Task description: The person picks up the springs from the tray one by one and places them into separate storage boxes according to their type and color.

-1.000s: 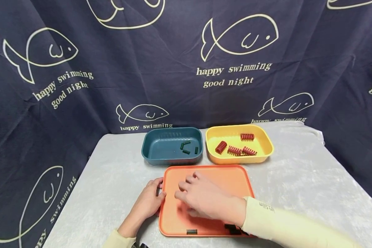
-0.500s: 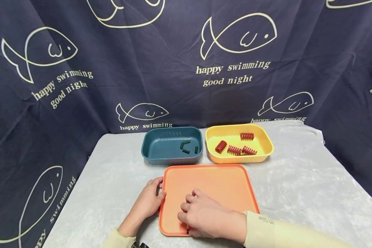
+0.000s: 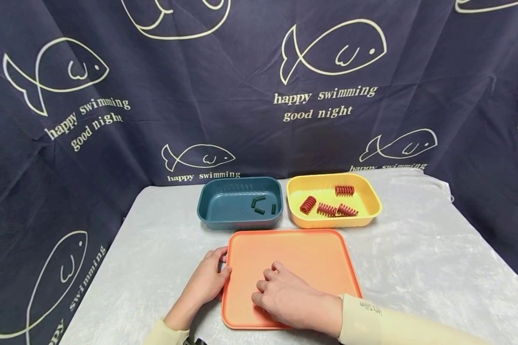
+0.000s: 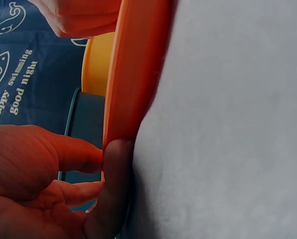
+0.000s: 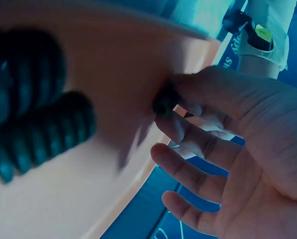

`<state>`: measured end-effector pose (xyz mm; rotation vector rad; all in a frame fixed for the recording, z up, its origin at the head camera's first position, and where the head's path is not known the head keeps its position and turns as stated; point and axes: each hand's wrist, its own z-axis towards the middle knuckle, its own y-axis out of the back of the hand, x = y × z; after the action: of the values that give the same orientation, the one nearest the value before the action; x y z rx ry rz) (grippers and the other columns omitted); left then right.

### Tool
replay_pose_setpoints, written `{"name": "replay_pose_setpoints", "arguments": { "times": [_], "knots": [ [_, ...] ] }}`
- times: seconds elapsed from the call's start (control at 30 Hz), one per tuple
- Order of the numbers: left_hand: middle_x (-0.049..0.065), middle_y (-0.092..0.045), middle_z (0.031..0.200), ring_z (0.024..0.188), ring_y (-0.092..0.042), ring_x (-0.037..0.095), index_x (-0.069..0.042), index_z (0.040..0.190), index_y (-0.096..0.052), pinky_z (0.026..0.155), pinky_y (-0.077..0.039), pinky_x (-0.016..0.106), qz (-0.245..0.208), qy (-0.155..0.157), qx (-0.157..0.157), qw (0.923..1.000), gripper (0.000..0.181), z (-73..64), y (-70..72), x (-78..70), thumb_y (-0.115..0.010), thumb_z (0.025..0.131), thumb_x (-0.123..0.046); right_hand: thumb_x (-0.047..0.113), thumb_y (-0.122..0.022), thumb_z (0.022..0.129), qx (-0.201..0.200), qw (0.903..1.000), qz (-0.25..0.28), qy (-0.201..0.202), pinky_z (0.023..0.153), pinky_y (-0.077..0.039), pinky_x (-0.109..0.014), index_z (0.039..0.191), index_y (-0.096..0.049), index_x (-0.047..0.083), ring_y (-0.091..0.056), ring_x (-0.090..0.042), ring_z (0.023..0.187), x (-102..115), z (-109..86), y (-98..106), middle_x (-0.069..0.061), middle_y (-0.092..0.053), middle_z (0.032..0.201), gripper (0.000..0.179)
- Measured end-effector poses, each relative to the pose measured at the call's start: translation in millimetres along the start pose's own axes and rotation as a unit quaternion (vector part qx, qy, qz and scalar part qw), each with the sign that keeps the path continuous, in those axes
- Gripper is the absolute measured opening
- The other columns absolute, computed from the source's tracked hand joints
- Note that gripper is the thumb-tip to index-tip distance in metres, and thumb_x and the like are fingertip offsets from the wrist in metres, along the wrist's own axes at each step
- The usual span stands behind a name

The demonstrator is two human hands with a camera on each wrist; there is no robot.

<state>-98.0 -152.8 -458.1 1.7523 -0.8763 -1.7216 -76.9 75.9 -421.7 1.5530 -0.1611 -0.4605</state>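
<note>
My left hand [image 3: 206,277] grips the left rim of the orange tray [image 3: 302,244]; in the left wrist view, thumb and fingers [image 4: 81,154] meet at that rim. Over the front part of the tray is my right hand [image 3: 287,298]. Its thumb and index finger pinch a small dark spring [image 5: 165,99] in the right wrist view, with the other fingers loosely bent. Two more dark coil springs, one of them a ribbed spring [image 5: 44,132], lie on the tray close to that camera. The right hand and forearm hide them in the head view.
Behind the tray stands a blue bin [image 3: 229,218] with several small dark green springs [image 3: 259,211]. Right beside it, a yellow bin [image 3: 302,221] holds several red springs [image 3: 344,190]. A pale cloth [image 3: 406,249] covers the table, and a dark printed curtain [image 3: 250,129] hangs behind.
My right hand has lowered toward the tray's front edge, covering the dark spring seen there earlier, then shifted slightly right. The left hand has stayed at the rim.
</note>
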Motion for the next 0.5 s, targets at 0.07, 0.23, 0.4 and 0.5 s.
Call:
{"name": "replay_pose_setpoints", "arguments": {
  "times": [0.07, 0.23, 0.4, 0.5],
  "knots": [
    [0.005, -0.057, 0.107, 0.097, -0.056, 0.021, 0.002, 0.14, -0.058, 0.089, -0.048, 0.043, 0.0, -0.002, -0.001, 1.0, 0.052, 0.0, -0.1, 0.4, -0.074, 0.092, -0.008, 0.028, -0.069, 0.097, 0.001, 1.0, -0.008, -0.003, 0.073, -0.037, -0.035, 0.1, -0.073, 0.032, -0.052, -0.016, 0.077, -2.5, 0.5, -1.5, 0.01, -0.06, 0.081, 0.006],
    [0.005, -0.057, 0.107, 0.096, -0.056, 0.021, 0.002, 0.14, -0.058, 0.089, -0.048, 0.043, -0.001, -0.002, -0.002, 1.0, 0.052, -0.2, -0.3, 0.8, -0.074, 0.092, -0.008, 0.032, -0.065, 0.101, -0.01, 0.9997, -0.018, -0.014, 0.075, -0.039, -0.036, 0.099, -0.073, 0.031, -0.054, -0.017, 0.077, -11.5, 2.8, -3.6, 0.008, -0.062, 0.082, 0.009],
    [0.005, -0.057, 0.107, 0.097, -0.055, 0.021, 0.002, 0.141, -0.057, 0.089, -0.048, 0.044, 0.001, -0.001, -0.003, 1.0, 0.052, 0.5, -0.2, 1.1, -0.075, 0.092, -0.008, 0.033, -0.067, 0.099, -0.009, 0.9991, -0.014, -0.039, 0.077, -0.041, -0.038, 0.099, -0.074, 0.028, -0.054, -0.019, 0.078, -28.0, 9.2, 2.6, 0.006, -0.065, 0.086, 0.008],
    [0.005, -0.056, 0.107, 0.096, -0.055, 0.021, 0.002, 0.14, -0.058, 0.089, -0.047, 0.043, 0.001, -0.002, -0.003, 1.0, 0.052, 1.2, -0.3, 0.9, -0.075, 0.092, -0.008, 0.029, -0.072, 0.095, -0.022, 0.998, -0.008, -0.058, 0.078, -0.041, -0.04, 0.097, -0.074, 0.025, -0.055, -0.02, 0.079, -42.3, 14.1, 7.0, 0.004, -0.066, 0.088, 0.005]
  ]
}}
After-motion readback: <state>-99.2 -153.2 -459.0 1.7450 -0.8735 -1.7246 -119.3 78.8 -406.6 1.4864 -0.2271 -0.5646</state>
